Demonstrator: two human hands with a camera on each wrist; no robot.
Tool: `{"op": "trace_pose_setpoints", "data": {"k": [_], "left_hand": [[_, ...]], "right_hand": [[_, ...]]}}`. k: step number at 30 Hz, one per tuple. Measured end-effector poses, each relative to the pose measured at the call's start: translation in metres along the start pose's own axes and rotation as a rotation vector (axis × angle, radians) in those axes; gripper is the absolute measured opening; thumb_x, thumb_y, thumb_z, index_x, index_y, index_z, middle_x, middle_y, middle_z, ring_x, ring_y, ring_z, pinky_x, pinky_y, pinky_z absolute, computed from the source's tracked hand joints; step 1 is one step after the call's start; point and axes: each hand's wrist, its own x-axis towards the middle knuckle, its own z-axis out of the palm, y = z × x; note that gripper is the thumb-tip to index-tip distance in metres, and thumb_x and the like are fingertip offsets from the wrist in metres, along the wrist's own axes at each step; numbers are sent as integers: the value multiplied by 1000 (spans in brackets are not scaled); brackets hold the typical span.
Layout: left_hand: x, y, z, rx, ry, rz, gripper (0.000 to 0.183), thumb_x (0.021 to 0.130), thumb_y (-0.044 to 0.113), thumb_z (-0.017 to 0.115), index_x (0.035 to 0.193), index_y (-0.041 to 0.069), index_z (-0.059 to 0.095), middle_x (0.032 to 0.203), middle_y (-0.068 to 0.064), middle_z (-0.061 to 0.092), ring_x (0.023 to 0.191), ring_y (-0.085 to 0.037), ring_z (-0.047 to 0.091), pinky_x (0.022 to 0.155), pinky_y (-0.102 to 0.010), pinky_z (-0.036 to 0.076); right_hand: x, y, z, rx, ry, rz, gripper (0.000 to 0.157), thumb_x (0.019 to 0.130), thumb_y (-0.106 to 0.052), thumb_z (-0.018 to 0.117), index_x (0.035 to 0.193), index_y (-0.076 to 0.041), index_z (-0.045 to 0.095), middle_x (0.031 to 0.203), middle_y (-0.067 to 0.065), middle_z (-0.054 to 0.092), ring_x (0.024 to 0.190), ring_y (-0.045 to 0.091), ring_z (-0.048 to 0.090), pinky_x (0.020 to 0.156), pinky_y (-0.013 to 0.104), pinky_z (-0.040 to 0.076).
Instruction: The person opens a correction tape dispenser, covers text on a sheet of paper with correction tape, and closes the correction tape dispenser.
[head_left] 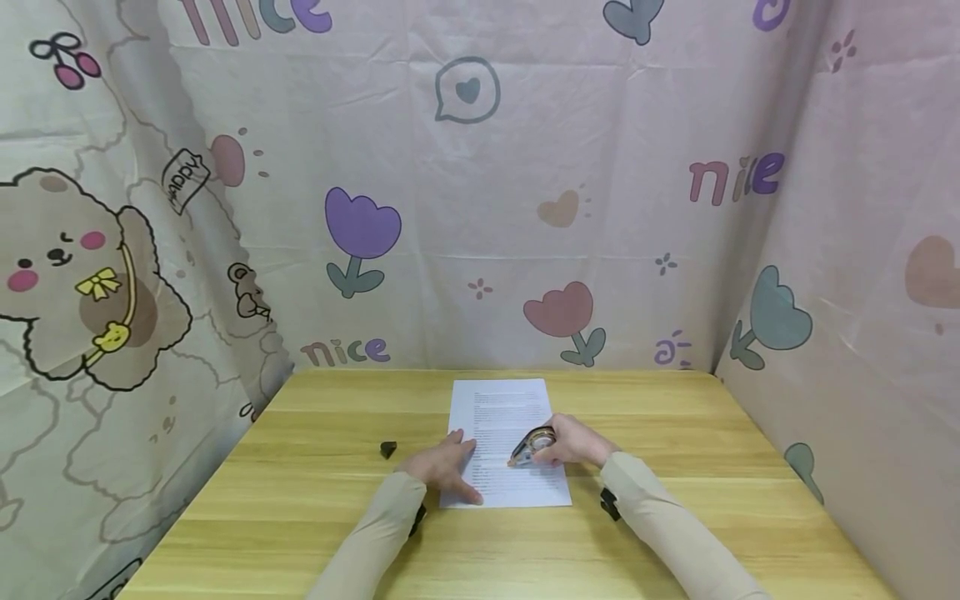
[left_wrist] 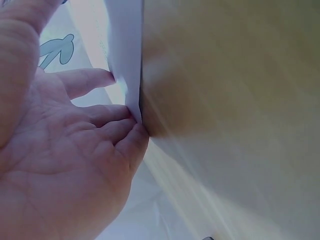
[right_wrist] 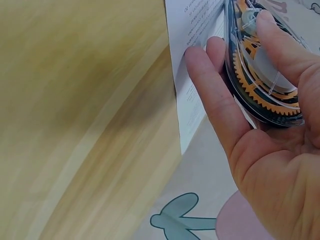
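A white sheet of paper (head_left: 501, 408) with printed lines lies on the wooden table. My left hand (head_left: 444, 465) rests on its left side with the fingers spread; in the left wrist view the fingertips (left_wrist: 132, 122) press at the paper's edge. My right hand (head_left: 573, 442) holds a correction tape dispenser (head_left: 534, 444), its tip down at the printed text right of the middle. The right wrist view shows the dispenser's clear case (right_wrist: 265, 75) with orange gears inside, gripped between thumb and fingers, while other fingertips touch the sheet.
A small black cap (head_left: 387, 449) lies on the wooden table (head_left: 315, 467), left of the sheet. Black straps (head_left: 610, 503) show at the wrists. A patterned curtain (head_left: 465, 208) hangs behind the table's far edge and along both sides.
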Motion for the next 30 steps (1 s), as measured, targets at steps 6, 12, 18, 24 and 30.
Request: {"op": "trace_pose_setpoints", "data": {"k": [6,12,18,24,30], "left_hand": [[1,-1,1,-9,1,9,104,69,47,86,151,7,36,162,-21,19,151,-35,18,121,-53,22],[0,-2,1,-13,4,23,104,69,47,86,151,5,36,161,-22,18,151,-36,18,121,-52,22],[0,-4,2,-13,7,46,104,70,45,86,151,4,35,161,-23,19,150,-36,18,121,-52,22],[0,-4,2,-8,14,61,104,69,45,86,150,2,35,160,-25,19,150,-37,18,121,-53,22],[2,-5,3,-5,12,55,105,69,46,86,151,3,35,161,-24,19,150,-37,19,121,-52,23]], "right_hand": [[0,2,-1,-19,2,-3,23,77,-10,82,94,-1,69,80,5,68,69,16,65,62,31,60],[0,4,-2,-20,4,0,25,76,-10,83,93,-1,68,79,5,68,69,18,65,61,30,60],[0,4,0,-36,31,23,28,75,-10,84,92,0,64,78,6,65,66,18,64,60,32,59],[-3,4,-1,-48,39,14,30,76,-12,83,92,0,62,77,6,65,64,18,63,60,34,58],[-5,5,-3,-26,19,-7,25,77,-11,82,90,0,64,75,5,67,64,19,64,60,36,58]]}}
